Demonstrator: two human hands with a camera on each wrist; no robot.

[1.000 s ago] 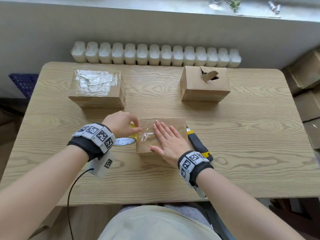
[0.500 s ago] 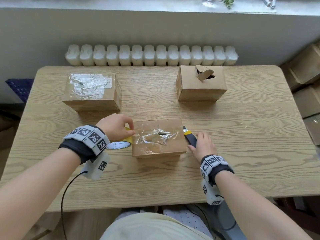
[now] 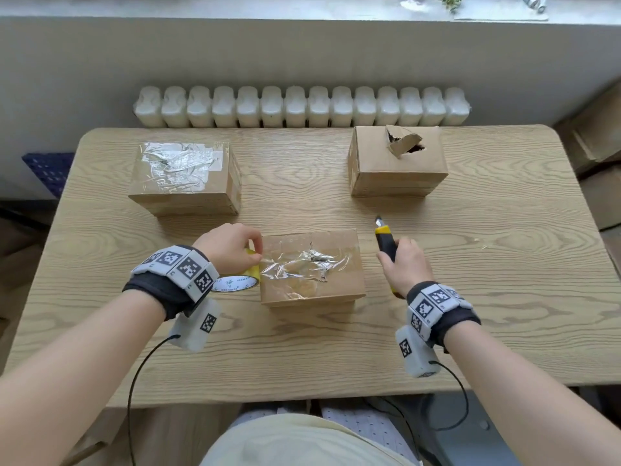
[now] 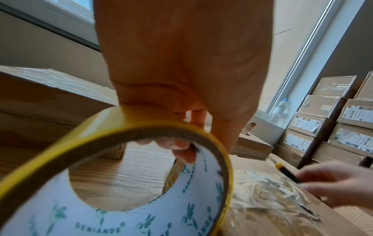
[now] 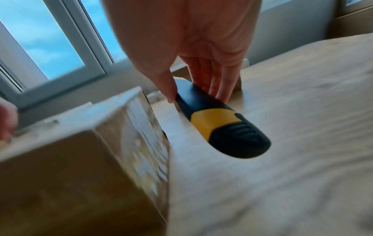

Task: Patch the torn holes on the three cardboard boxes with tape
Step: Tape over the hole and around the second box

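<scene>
Your left hand (image 3: pixel 232 246) has its grip curled round the yellow tape roll (image 3: pixel 240 279), right beside the near box (image 3: pixel 311 267) on the desk (image 3: pixel 302 358). Shiny tape (image 3: pixel 302 264) covers that box's top. Your right hand (image 3: pixel 405 265) grips the black and yellow knife (image 3: pixel 384 242). The far left box (image 3: pixel 184 179) is taped. The far right box (image 3: pixel 396 161) has a torn hole (image 3: pixel 405 144).

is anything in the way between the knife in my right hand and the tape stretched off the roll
Yes: the near box sits between the utility knife in your right hand and the tape roll your left hand grips; reach over its top.
</scene>
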